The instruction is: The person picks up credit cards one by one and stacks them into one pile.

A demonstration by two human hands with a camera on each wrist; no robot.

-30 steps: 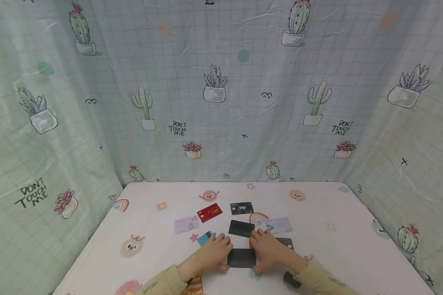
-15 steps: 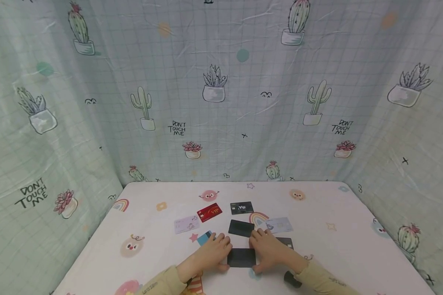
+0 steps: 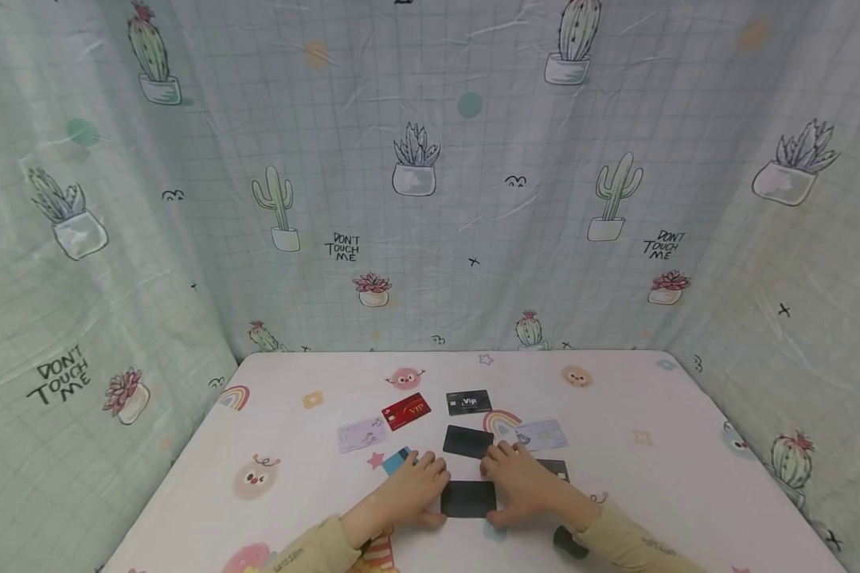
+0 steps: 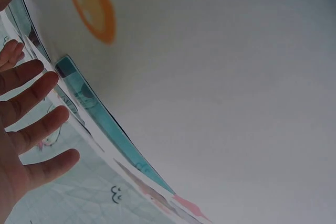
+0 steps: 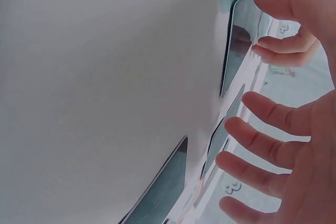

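Observation:
A dark, flat, glossy card [image 3: 469,499] lies on the table between my two hands. My left hand [image 3: 416,487] is at its left edge, fingers spread and holding nothing; a blue card [image 3: 399,461] lies just beyond it. At the black card's right edge is my right hand [image 3: 519,483], its fingers also apart. The right wrist view shows my right thumb [image 5: 294,3] close by the black card [image 5: 240,40]. Another dark card [image 3: 468,442] lies beyond the hands, and a dark grey card [image 3: 554,469] is partly hidden behind my right hand.
Farther back lie a red VIP card [image 3: 406,411], a black VIP card [image 3: 469,403], a pale pink card [image 3: 361,435] and a pale blue card [image 3: 542,435]. A small black object [image 3: 569,543] is by my right forearm. A patterned curtain [image 3: 430,239] surrounds the table [image 3: 294,446].

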